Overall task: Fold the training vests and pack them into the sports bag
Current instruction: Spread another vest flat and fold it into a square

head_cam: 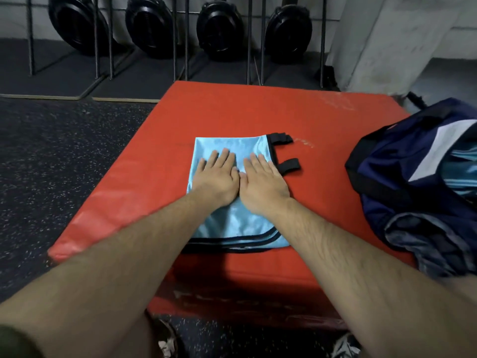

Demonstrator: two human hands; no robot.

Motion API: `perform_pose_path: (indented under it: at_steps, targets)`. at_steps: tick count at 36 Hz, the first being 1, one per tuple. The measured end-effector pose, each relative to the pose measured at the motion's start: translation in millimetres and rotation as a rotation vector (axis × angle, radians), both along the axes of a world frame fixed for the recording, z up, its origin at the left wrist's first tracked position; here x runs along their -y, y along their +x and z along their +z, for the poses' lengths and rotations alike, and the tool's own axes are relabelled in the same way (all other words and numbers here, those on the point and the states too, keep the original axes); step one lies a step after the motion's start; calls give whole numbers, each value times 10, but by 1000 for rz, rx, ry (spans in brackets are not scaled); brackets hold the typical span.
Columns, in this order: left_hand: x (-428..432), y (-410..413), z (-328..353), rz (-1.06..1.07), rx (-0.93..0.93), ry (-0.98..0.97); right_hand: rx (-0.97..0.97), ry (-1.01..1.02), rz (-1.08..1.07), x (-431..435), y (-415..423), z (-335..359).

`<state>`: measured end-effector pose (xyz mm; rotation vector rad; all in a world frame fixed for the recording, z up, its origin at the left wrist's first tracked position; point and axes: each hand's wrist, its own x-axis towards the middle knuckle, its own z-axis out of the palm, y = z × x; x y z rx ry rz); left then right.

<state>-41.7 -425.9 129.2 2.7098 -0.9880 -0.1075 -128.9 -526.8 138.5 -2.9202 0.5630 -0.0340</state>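
A light blue training vest with black trim lies folded into a rectangle on the red padded box. Two black straps stick out from its right edge. My left hand and my right hand press flat on the vest side by side, fingers straight and thumbs touching. A navy sports bag with a white panel stands open at the right edge of the box. Striped light blue fabric shows inside it.
Dark speckled rubber floor surrounds the box. Black weight plates stand in a metal rack along the far wall. A grey crumpled cloth hangs at the bag's near side. My shoes show at the bottom edge.
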Motion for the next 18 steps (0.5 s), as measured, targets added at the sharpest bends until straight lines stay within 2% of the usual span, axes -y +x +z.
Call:
perform_pose_path:
  at_steps: [6, 9, 12, 18]
  targets:
    - [-192, -30, 65, 88, -2, 17, -53, -84, -34, -57, -143, 94]
    - [-217, -200, 110, 86, 6, 4, -42, -133, 28, -228, -250, 112]
    - [-279, -392, 96, 31, -16, -44, -42, -119, 59, -374, -346, 116]
    - [-558, -465, 12, 58, -14, -6, -36, 13, 10, -415, -602, 4]
